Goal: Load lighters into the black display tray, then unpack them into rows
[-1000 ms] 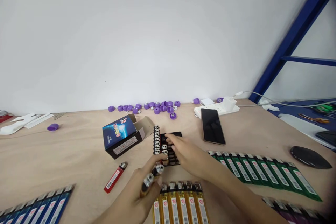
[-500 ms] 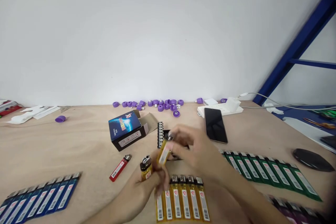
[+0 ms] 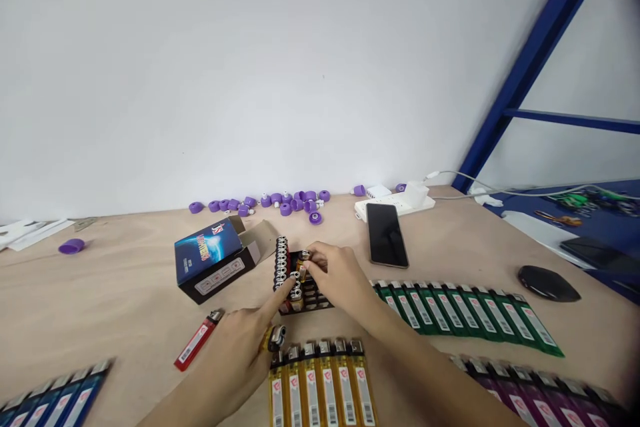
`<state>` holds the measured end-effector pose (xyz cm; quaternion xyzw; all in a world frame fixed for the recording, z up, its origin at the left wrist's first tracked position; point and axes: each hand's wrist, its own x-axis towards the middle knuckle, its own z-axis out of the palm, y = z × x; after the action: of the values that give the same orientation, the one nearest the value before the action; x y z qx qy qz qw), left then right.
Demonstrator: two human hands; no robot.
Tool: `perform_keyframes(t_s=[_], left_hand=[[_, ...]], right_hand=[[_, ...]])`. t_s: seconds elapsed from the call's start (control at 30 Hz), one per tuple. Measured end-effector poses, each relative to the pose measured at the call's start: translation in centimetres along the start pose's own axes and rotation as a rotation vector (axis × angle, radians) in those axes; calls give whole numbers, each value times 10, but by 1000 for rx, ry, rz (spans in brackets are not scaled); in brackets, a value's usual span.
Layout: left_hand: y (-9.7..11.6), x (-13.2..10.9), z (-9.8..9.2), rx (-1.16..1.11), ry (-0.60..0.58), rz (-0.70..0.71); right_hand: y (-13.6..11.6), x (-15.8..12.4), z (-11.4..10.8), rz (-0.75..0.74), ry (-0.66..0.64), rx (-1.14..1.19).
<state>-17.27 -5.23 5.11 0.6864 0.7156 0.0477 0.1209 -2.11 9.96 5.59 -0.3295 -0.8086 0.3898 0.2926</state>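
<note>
My right hand (image 3: 337, 280) pinches a yellow lighter (image 3: 303, 267) upright at a black slotted tray (image 3: 315, 299). Along the tray's left side stands a row of lighters (image 3: 281, 260) with metal tops. Beside that row a few yellow ones (image 3: 297, 300) stand in slots. My left hand (image 3: 240, 340) has its index finger stretched onto these tops, while its other fingers curl around another yellow lighter, whose metal top juts out to the right. Just below lies a row of yellow lighters (image 3: 327, 390). Left of my left hand rests a single red lighter (image 3: 199, 340).
An open blue box (image 3: 210, 253) lies behind the red lighter. Green lighters (image 3: 465, 313), purple lighters (image 3: 540, 393) and blue lighters (image 3: 60, 400) lie in rows. Purple caps (image 3: 285, 203) line the wall. A phone (image 3: 387, 235) leans by a white power strip (image 3: 395, 203).
My right hand has brought its yellow lighter down to the black tray. My left hand has moved left and extends its index finger to the standing lighters. The view has shifted right.
</note>
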Motion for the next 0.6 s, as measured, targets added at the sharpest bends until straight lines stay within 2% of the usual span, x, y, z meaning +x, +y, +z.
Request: perform_keyframes(t_s=[0.37,0.6], left_hand=[[1,-2,4,-216,31,-12],[-3,-1,11,-234,76,-18]], right_hand=[[3,-2,6,-54,-94,-172],[-3,-7,5,-91,-213,-338]])
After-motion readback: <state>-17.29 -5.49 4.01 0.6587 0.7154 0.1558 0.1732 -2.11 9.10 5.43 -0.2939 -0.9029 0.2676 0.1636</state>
